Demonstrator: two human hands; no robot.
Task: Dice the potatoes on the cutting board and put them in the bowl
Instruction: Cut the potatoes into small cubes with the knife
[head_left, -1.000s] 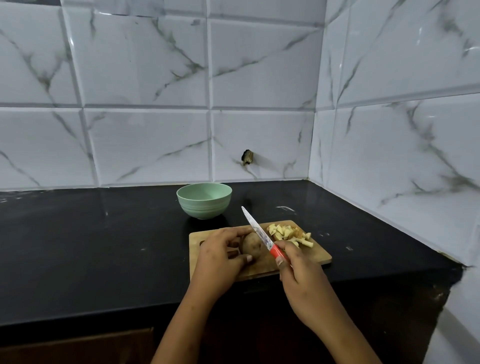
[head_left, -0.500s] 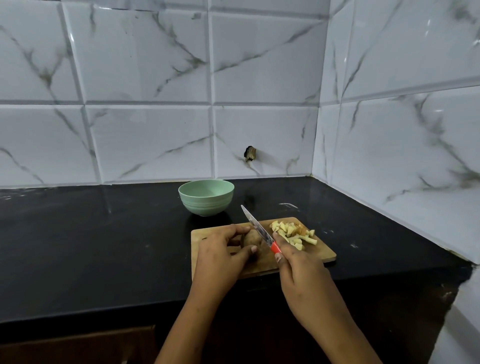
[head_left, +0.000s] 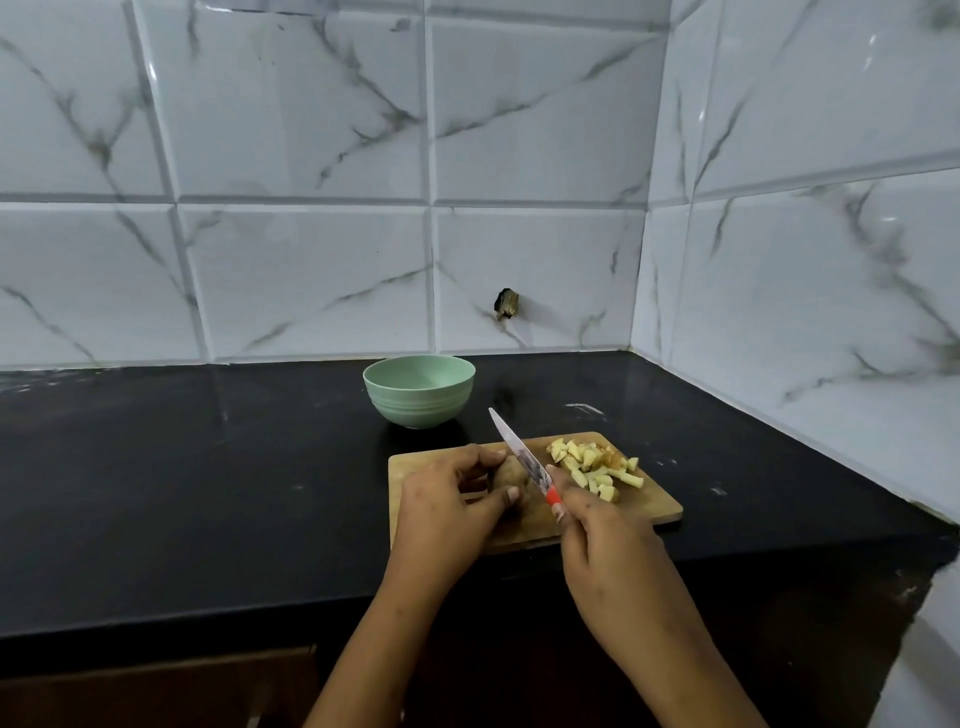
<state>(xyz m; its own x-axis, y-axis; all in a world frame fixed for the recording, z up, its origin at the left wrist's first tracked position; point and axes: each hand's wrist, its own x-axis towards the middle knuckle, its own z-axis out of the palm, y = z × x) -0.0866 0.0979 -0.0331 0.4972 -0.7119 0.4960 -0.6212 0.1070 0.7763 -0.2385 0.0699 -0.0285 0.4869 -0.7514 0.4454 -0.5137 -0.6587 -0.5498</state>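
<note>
A wooden cutting board (head_left: 652, 506) lies near the front edge of the black counter. My left hand (head_left: 447, 506) grips a brown unpeeled potato (head_left: 509, 475) on the board's middle, fingers curled over it. My right hand (head_left: 605, 545) holds a knife (head_left: 522, 460) by its red handle; the blade lies against the potato's right side, tip pointing away towards the bowl. A heap of pale diced potato pieces (head_left: 595, 467) sits on the board's right half. The light green bowl (head_left: 418, 391) stands just behind the board; no pieces show inside it.
The black counter (head_left: 182, 493) runs left, with white marble-look tiled walls behind and to the right meeting in a corner. A small dark stub (head_left: 506, 304) sticks out of the back wall. The counter's front edge is just below the board.
The knife has shifted slightly left against the potato, and my right hand has moved closer to my left. The view has drifted a little; the potato and diced pieces stay in place.
</note>
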